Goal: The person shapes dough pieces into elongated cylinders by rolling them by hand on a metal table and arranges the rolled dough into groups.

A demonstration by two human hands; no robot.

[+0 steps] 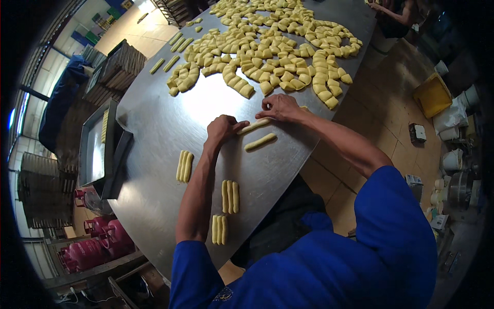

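Observation:
On the steel table (149, 154), a thin pale-yellow dough stick (255, 125) lies between my hands. My left hand (222, 129) has curled fingers, its thumb pressing on the stick's left end. My right hand (282, 108) is bent over the stick's other end, with thumb and forefinger forming a ring; the palm side is hidden. Just nearer to me rests a second dough stick (261, 142). Beside my left forearm are grouped dough sticks (184, 166), with two more groups (230, 196) (219, 229) closer to me. A large heap of cut dough pieces (278, 49) covers the far part.
Metal baking trays (95, 152) stand against the table's left edge, one holding a row of dough. Below are pink gas cylinders (98, 242). Stacked trays (121, 64) rise at the far left. Across the floor at right sit a yellow crate (432, 95) and another person (396, 15).

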